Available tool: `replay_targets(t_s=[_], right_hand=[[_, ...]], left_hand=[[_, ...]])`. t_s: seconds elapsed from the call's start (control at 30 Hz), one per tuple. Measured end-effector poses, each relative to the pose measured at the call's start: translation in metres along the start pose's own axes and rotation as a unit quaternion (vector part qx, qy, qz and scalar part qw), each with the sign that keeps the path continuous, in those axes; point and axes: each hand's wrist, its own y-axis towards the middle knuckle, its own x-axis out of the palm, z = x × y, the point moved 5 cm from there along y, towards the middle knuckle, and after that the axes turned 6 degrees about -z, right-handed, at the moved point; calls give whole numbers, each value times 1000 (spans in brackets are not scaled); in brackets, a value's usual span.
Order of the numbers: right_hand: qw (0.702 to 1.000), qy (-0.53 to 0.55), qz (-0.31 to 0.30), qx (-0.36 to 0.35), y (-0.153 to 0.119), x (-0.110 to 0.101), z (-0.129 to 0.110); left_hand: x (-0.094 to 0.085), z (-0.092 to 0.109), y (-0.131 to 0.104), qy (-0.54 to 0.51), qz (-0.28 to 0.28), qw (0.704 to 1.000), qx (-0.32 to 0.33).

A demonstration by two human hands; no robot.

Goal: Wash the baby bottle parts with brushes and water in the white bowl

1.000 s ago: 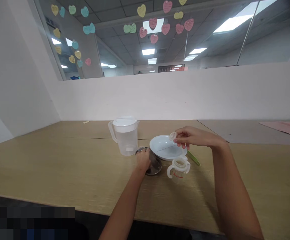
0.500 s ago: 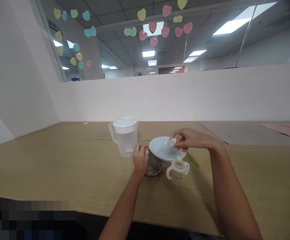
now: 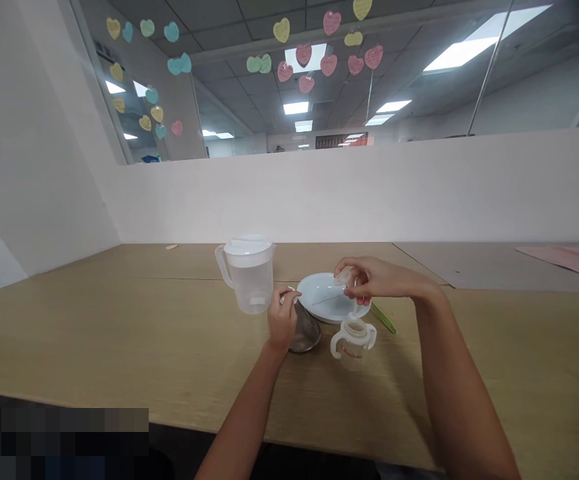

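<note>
My left hand (image 3: 282, 319) pinches a small white piece (image 3: 289, 297), perhaps a bottle collar, over a kidney-shaped metal dish (image 3: 308, 335). Fingers hide part of it. Above a white oval dish (image 3: 322, 308), my right hand (image 3: 366, 277) grips a small translucent piece (image 3: 342, 277) that looks like a bottle teat. Just below that hand, a clear baby bottle (image 3: 353, 350) with two white handles stands on the table, its top uncovered. A thin pale strip (image 3: 354, 308) shows between the right hand and the bottle mouth; I cannot tell what it joins.
A translucent lidded pitcher (image 3: 252, 280) stands left of the metal dish. Behind the bottle, a green handle (image 3: 384, 319) sticks out beside the oval dish. The wooden table (image 3: 119, 340) meets a white wall (image 3: 289, 200); a pink sheet (image 3: 574, 260) lies far right.
My left hand has lifted slightly from the metal dish, and the white piece now shows more in its fingers. In my right hand the translucent piece has turned a little.
</note>
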Motion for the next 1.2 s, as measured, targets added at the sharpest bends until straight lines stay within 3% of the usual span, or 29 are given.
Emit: replay_targets(t_s=[0.3, 0.43, 0.5, 0.6, 0.7, 0.8, 0.97, 1.07, 1.2], right_hand=[[999, 27, -17, -6, 0, 1, -3], [1000, 17, -9, 18, 4, -1, 8], [999, 14, -19, 40, 7, 0, 16], [996, 9, -46, 79, 13, 6, 24], [991, 0, -77, 110, 17, 12, 28], [988, -25, -94, 119, 17, 12, 29], [992, -111, 15, 66, 18, -4, 24], [994, -95, 58, -3, 30, 3, 9], [989, -101, 87, -67, 56, 35, -13]], left_hand=[[-8, 6, 5, -45, 40, 998, -29], [-7, -6, 5, -170, 78, 972, -143], [-2, -20, 1, -279, 117, 918, -256], [11, -40, -8, -430, 167, 787, -409], [24, -48, -11, -549, 168, 664, -478], [32, -46, -11, -614, 142, 582, -514], [37, -38, -11, -645, 112, 524, -545], [44, -36, -14, -681, 91, 482, -543], [54, -39, -15, -705, 46, 499, -501]])
